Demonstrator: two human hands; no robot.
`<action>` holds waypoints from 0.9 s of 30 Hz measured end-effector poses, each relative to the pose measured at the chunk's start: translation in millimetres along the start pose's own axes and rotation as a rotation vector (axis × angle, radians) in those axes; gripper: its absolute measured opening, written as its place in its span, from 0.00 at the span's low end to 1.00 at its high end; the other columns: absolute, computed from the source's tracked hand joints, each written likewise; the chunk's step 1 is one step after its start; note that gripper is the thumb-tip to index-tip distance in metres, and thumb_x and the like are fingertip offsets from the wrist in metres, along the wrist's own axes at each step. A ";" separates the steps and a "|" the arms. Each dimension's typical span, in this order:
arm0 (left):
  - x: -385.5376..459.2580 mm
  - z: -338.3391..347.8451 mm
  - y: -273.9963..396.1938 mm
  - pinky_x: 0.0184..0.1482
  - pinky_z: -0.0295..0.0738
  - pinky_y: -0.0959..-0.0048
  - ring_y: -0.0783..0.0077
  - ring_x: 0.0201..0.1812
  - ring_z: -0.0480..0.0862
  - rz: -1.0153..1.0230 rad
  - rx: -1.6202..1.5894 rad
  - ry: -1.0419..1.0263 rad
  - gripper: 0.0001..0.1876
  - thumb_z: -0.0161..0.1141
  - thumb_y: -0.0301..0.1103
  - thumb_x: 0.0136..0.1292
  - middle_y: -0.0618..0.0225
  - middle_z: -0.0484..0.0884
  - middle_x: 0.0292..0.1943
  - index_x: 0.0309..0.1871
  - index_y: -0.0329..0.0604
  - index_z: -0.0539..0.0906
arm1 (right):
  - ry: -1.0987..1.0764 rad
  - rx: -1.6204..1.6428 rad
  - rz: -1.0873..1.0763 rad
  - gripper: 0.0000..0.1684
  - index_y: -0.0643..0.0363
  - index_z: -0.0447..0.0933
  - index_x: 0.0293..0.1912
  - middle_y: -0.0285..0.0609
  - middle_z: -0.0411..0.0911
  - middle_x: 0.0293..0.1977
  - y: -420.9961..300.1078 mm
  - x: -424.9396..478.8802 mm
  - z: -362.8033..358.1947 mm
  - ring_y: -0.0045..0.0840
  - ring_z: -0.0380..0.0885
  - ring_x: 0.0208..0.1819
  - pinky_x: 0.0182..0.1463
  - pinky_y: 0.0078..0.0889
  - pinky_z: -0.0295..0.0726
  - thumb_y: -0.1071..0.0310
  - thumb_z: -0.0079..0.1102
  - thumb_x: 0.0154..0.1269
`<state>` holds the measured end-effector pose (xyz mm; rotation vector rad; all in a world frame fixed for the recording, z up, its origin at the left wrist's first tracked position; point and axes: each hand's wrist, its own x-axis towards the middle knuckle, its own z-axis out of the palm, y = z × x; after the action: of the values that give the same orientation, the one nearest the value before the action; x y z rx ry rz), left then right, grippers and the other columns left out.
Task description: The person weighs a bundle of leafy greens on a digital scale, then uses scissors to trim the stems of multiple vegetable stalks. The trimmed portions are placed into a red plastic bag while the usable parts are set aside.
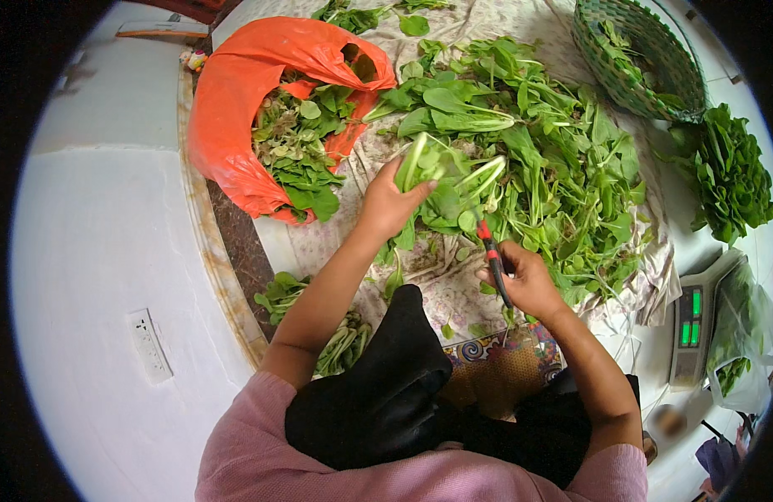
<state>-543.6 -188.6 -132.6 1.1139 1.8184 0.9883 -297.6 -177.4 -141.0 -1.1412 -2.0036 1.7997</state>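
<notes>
My left hand grips a bunch of leafy greens with pale stems, over a patterned cloth. In my right hand are scissors or pruning shears with red and black handles, pointing up toward the bunch; the blades are blurred. A wide heap of loose leafy greens lies on the cloth beyond and to the right of my hands. At the upper left, an orange plastic bag lies with its mouth open, showing leaves and wilted scraps.
A green woven basket with some leaves is at the upper right, beside a bundle of greens. A digital scale bears a clear plastic bag of greens. More greens lie by my left knee. A white wall stands left.
</notes>
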 end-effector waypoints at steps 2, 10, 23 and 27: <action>-1.6 1.0 -4.2 0.47 0.70 0.75 0.74 0.42 0.76 -0.004 0.121 -0.120 0.25 0.65 0.35 0.52 0.62 0.78 0.43 0.51 0.33 0.71 | 0.211 0.157 -0.148 0.25 0.60 0.71 0.43 0.42 0.75 0.26 -2.8 4.3 5.9 0.22 0.76 0.28 0.32 0.26 0.74 0.64 0.69 0.46; -17.3 16.1 5.6 0.49 0.68 0.76 0.77 0.43 0.74 -0.040 0.165 -0.607 0.25 0.64 0.33 0.52 0.65 0.78 0.42 0.53 0.34 0.71 | 0.299 -0.204 -0.120 0.16 0.60 0.71 0.36 0.51 0.75 0.26 -19.9 31.2 -9.8 0.44 0.75 0.28 0.32 0.36 0.74 0.69 0.64 0.45; -14.4 1.0 4.7 0.49 0.67 0.78 0.78 0.46 0.74 -0.303 -0.190 -0.732 0.29 0.65 0.37 0.53 0.66 0.76 0.47 0.56 0.33 0.68 | 0.639 -0.397 0.051 0.14 0.59 0.73 0.39 0.40 0.74 0.20 40.8 39.7 -61.6 0.22 0.71 0.21 0.29 0.23 0.72 0.67 0.62 0.51; -13.0 0.9 6.1 0.50 0.67 0.77 0.78 0.45 0.73 -0.292 -0.191 -0.686 0.25 0.63 0.37 0.54 0.67 0.76 0.46 0.53 0.36 0.71 | 0.463 0.146 0.030 0.13 0.62 0.72 0.34 0.36 0.76 0.24 29.2 38.5 -51.5 0.19 0.73 0.25 0.30 0.22 0.70 0.68 0.64 0.51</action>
<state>-536.7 -198.4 -124.8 0.8882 1.2484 0.5023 -280.1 -114.9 -168.6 -1.3911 -1.5714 1.4901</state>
